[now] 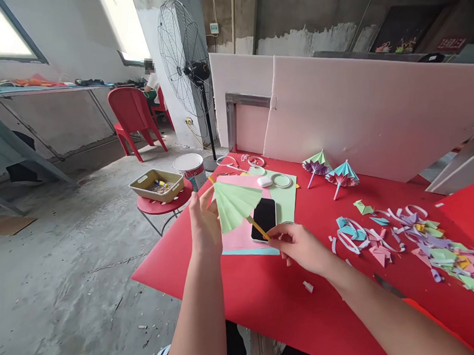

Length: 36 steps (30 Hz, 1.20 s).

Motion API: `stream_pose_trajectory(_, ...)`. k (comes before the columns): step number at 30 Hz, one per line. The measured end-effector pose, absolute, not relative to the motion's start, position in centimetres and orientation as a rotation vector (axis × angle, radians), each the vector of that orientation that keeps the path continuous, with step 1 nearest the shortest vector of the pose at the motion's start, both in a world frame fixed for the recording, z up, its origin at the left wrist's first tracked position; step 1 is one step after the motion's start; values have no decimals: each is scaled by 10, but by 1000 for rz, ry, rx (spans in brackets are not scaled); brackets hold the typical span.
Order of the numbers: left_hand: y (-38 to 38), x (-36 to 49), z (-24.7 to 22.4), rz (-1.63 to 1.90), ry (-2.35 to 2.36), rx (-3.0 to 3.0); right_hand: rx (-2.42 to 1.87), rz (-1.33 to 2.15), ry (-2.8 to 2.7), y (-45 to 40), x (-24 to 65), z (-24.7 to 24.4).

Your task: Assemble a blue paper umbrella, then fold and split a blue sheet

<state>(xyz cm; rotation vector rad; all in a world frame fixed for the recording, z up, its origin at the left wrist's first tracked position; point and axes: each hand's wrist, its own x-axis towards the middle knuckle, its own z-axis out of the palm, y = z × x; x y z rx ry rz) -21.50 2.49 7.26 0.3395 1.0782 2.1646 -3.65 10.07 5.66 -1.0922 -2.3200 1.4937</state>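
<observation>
A light green pleated paper umbrella [235, 207] is held up over the near left part of the red table, tilted with its yellow tip toward the upper left. My right hand [293, 245] pinches the lower end of its yellow stick [260, 228]. Beside the canopy's left edge is my left hand [207, 224], thumb raised and fingers apart; some of its fingers are hidden behind the paper. Below the umbrella lie a black-screened phone [266, 206] and pink, green and blue paper sheets [236, 244]. A white rounded case [264, 181] rests on the sheets.
Two finished paper umbrellas [342, 178] stand toward the back of the red table [293, 304]. Folded paper pieces and strips [445, 254] are heaped at right. Rolls of tape [280, 180] lie behind the phone. A tray [156, 186] sits on a red stool; a fan [197, 70] stands behind.
</observation>
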Motion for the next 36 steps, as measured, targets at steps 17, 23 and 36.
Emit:
stream_pose_trajectory(17,38,-209,56,2047,663,384,-996,1784,-2282,85,-40,48)
stream_pose_trajectory(23,35,-207,60,2027,657,362,-921,1814,-2295,83,-41,51)
stream_pose_trajectory(36,37,-201,59,2069,815,509,-915,1653,-2246,86,-47,51)
